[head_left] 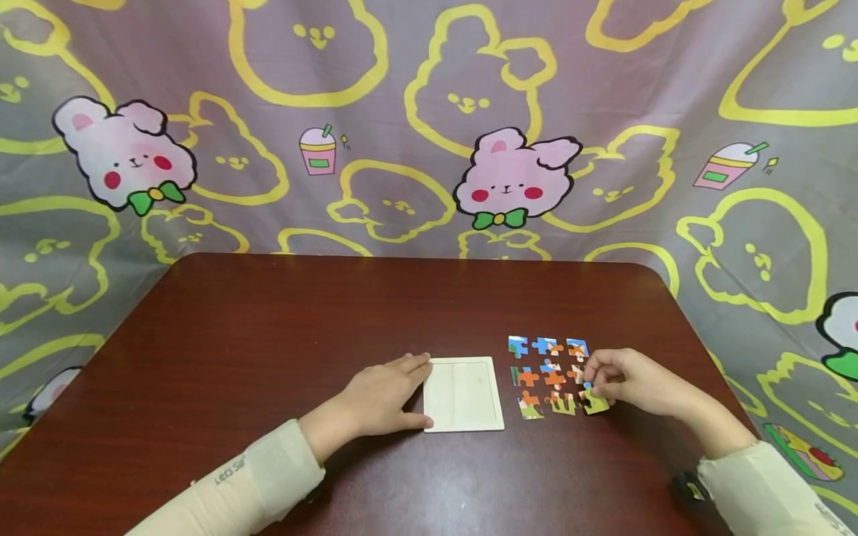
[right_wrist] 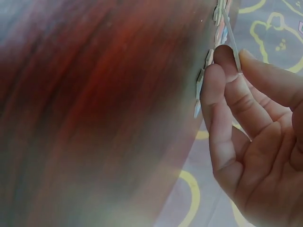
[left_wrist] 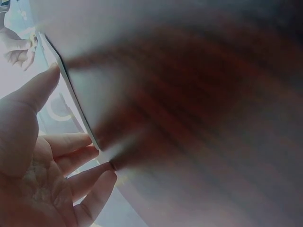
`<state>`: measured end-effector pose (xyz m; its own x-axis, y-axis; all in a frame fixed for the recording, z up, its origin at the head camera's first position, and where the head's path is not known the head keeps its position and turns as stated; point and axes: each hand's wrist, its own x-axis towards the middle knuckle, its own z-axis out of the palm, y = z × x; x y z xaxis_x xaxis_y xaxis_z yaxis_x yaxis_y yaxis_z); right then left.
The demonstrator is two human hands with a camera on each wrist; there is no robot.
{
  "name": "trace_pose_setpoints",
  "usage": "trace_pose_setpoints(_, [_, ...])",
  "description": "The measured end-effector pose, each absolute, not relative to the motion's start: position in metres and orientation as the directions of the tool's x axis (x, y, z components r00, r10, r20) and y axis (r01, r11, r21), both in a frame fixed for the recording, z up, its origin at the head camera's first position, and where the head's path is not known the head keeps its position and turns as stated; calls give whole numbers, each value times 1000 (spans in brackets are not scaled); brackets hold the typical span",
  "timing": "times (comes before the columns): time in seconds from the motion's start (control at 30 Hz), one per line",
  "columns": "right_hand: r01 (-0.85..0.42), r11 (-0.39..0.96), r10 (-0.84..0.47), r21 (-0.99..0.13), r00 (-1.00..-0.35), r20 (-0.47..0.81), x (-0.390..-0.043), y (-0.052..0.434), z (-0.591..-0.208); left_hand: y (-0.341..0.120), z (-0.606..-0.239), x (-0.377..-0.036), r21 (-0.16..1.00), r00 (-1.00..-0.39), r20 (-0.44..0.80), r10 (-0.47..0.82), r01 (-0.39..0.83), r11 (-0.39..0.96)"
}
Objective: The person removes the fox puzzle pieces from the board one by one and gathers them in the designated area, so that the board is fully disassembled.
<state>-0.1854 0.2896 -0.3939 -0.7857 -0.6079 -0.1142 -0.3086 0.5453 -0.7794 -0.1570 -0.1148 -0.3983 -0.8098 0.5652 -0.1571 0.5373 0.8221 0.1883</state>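
A pale, square puzzle tray point(head_left: 462, 430) with a raised rim lies flat on the table. My left hand point(head_left: 383, 398) rests along its left side, fingers extended, with thumb and fingertips at the rim. In the left wrist view, the thumb point(left_wrist: 40, 87) and fingers meet the tray's thin edge. To the right of the tray, several jigsaw pieces point(head_left: 554, 377) sit in loose rows, printed in blue, orange and green. My right hand point(head_left: 640, 381) pinches a yellow-green puzzle piece point(head_left: 595, 403) at the near right corner of this group; it appears edge-on in the right wrist view.
The dark red-brown table point(head_left: 302, 320) has rounded far corners. Behind it and along its sides hangs a grey curtain point(head_left: 395, 112) with yellow outlines and cartoon rabbits. Pale sleeves point(head_left: 248, 476) cover both forearms.
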Motion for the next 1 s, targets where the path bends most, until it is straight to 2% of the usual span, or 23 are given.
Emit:
trace_pose_setpoints(0.3, [-262,596,-586,-759,-788,-189,-185,290,-393,-114,-399,-155,188,-809,-157,566,538,822])
trace_pose_setpoints(0.6, [-200,686,-500,-700,-828,-255,-181,286,-392,-115,-400,-158,185,-812,-167,559,532,827])
trace_pose_setpoints(1.0, [-274,729,-499,-628,-840,-213,-183,286,-396,-117,-400,-160,182,-818,-162,553,526,831])
